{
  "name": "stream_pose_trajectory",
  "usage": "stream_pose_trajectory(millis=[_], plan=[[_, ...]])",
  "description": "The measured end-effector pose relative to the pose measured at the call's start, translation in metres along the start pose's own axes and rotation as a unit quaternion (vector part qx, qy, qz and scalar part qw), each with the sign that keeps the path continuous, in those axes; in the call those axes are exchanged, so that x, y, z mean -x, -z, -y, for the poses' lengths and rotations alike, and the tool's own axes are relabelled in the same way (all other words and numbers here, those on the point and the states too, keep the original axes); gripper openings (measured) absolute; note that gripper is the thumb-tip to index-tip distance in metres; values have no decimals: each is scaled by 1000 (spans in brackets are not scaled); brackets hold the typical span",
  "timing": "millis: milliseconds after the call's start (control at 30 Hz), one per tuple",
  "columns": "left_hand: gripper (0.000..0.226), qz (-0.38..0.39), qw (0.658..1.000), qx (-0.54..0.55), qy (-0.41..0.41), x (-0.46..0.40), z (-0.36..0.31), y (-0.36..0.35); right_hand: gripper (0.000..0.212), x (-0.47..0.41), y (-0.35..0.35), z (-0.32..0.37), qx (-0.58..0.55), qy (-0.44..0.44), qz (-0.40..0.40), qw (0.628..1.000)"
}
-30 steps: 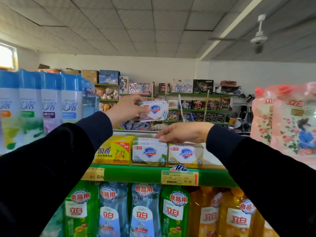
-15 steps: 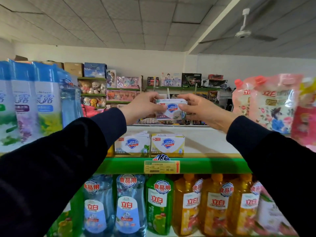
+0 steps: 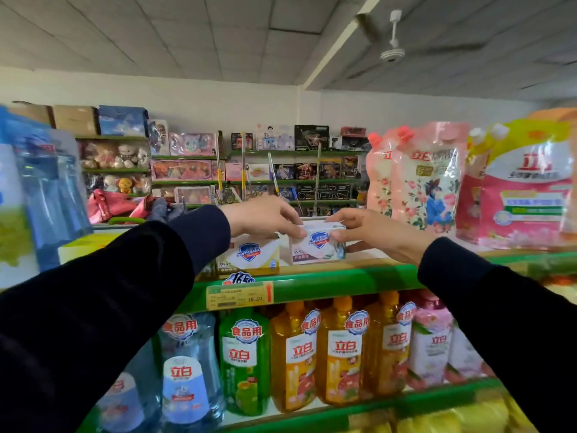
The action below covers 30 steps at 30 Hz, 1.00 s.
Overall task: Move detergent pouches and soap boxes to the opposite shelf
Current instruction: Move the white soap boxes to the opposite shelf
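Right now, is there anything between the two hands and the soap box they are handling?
Nothing visible. The left hand and the right hand both hold the white soap box directly, pinching it from either side at the shelf. Another soap box stands just beside it on the left.

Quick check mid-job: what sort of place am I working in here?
Most likely a small general store. A green shelf carries a price tag, rows of dish liquid bottles stand beneath it, and boxed toys fill the back wall. Both hands hold a soap box.
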<state>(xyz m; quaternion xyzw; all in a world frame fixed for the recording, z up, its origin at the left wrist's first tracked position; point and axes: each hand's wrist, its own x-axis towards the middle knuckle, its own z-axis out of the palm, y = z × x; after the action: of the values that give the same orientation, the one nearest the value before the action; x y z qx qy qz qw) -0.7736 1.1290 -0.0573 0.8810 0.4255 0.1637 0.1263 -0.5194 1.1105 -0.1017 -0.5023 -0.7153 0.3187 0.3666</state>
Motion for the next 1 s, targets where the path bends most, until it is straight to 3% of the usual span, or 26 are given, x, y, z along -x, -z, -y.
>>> stream_pose_trajectory(millis=[167, 333, 500, 567, 767, 1000], plan=[[28, 19, 1000, 3, 9, 5, 2, 2, 41, 6, -8, -3, -34, -8, 11, 999], [23, 37, 999, -6, 12, 7, 6, 7, 24, 8, -15, 1, -44, -9, 15, 999], [42, 65, 998, -9, 25, 6, 0, 9, 38, 19, -15, 6, -30, -27, 13, 999], [48, 42, 999, 13, 8, 3, -8, 10, 46, 27, -12, 9, -20, -27, 0, 999], [40, -69, 990, 82, -90, -14, -47, 2, 44, 65, 4, 18, 17, -18, -130, 991], [44, -20, 967, 138, -213, -19, -113, -39, 37, 145, 17, 28, 71, -32, -296, 952]])
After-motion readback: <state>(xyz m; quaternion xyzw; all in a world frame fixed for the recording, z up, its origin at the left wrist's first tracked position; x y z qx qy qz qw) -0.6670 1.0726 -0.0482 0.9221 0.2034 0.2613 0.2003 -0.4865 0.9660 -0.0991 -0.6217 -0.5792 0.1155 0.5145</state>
